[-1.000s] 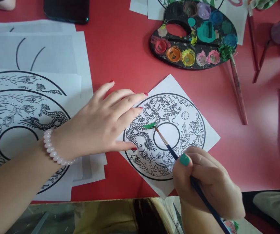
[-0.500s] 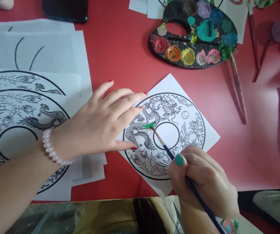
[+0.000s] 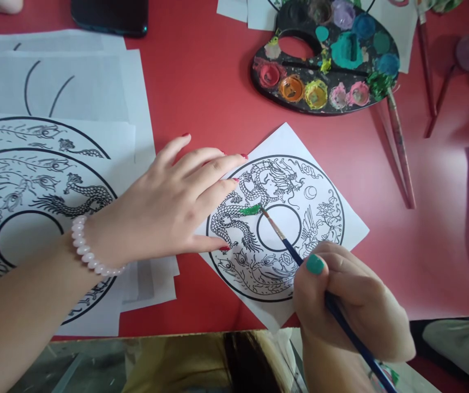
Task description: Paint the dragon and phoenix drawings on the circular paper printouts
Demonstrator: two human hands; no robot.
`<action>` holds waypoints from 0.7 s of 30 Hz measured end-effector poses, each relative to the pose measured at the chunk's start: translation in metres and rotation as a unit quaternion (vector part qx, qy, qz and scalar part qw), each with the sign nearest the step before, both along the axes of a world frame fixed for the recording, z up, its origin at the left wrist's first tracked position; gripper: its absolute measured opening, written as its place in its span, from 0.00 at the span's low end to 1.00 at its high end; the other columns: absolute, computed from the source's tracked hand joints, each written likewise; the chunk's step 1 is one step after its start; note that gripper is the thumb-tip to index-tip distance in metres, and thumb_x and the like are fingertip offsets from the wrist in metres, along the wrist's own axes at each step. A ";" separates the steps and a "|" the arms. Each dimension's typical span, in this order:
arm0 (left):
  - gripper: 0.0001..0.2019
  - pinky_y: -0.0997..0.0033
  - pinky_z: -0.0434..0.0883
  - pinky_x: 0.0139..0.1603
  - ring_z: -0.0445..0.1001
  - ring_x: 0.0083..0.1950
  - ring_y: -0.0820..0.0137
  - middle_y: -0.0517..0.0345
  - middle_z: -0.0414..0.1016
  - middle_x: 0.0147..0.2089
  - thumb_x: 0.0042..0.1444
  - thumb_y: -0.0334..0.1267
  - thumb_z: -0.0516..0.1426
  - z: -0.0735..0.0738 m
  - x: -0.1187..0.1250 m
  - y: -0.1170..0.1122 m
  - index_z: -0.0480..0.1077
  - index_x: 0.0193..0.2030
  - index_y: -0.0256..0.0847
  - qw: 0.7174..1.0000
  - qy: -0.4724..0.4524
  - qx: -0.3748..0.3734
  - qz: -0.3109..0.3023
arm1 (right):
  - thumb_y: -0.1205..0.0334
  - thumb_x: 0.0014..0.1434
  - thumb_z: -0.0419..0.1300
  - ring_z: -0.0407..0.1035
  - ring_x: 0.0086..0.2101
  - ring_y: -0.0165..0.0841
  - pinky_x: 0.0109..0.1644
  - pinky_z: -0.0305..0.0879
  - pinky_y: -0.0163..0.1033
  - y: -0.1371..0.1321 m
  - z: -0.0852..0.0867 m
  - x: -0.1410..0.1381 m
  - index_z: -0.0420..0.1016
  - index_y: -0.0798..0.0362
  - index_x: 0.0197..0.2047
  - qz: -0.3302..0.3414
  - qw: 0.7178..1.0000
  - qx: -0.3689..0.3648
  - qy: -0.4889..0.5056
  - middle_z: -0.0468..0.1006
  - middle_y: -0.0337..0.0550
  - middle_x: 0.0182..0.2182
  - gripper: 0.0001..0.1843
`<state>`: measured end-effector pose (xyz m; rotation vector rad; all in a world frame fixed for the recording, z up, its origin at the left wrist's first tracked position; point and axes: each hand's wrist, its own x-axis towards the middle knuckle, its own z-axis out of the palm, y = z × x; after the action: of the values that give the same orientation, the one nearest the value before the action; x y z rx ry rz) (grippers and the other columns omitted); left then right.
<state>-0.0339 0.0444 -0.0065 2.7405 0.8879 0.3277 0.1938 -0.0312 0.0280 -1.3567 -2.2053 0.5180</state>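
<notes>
A small white sheet with a black dragon-and-bird circle drawing (image 3: 320,180) lies tilted on the red table. My left hand (image 3: 169,204) rests flat on its left edge, fingers stretched out, with a pearl bracelet (image 3: 89,251) on the wrist. My right hand (image 3: 349,303) is closed round a blue-handled paintbrush (image 3: 289,248). The brush tip touches a green painted patch (image 3: 251,209) on the dragon's body, just above the drawing's blank inner ring.
A black palette (image 3: 328,57) with several paint colours sits at the back, two used brushes (image 3: 400,147) to its right. A stack of larger printed sheets (image 3: 34,164) lies at the left. A dark phone (image 3: 109,16) is at the top left edge.
My right hand has shifted slightly right, drawing the brush tip a little to the right over the green patch. My left hand has stayed in place on the sheet.
</notes>
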 end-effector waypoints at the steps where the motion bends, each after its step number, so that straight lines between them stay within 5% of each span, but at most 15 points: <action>1: 0.23 0.37 0.54 0.65 0.61 0.63 0.50 0.47 0.61 0.65 0.56 0.51 0.57 0.000 0.000 0.000 0.66 0.55 0.40 1.000 -0.002 -0.002 0.000 | 0.83 0.53 0.53 0.50 0.16 0.21 0.19 0.50 0.32 0.000 0.000 0.000 0.45 0.51 0.21 0.001 1.000 0.000 0.003 0.54 0.31 0.16 0.23; 7: 0.23 0.37 0.53 0.65 0.61 0.63 0.50 0.48 0.61 0.65 0.55 0.50 0.58 0.000 -0.001 0.000 0.66 0.54 0.41 1.000 -0.009 -0.010 0.002 | 0.84 0.52 0.54 0.47 0.19 0.23 0.21 0.48 0.34 -0.009 -0.008 -0.010 0.46 0.49 0.25 -0.051 0.994 0.048 0.078 0.53 0.30 0.18 0.23; 21: 0.23 0.37 0.52 0.66 0.60 0.63 0.50 0.47 0.61 0.65 0.55 0.50 0.58 0.001 0.000 0.000 0.66 0.54 0.41 1.000 -0.010 -0.014 0.004 | 0.83 0.55 0.52 0.47 0.19 0.23 0.23 0.49 0.34 -0.012 -0.010 -0.009 0.45 0.49 0.27 -0.078 0.995 0.055 0.026 0.51 0.30 0.20 0.22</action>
<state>-0.0344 0.0446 -0.0059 2.7042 0.8912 0.3419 0.1849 -0.0436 0.0178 -1.4251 -2.0348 0.3659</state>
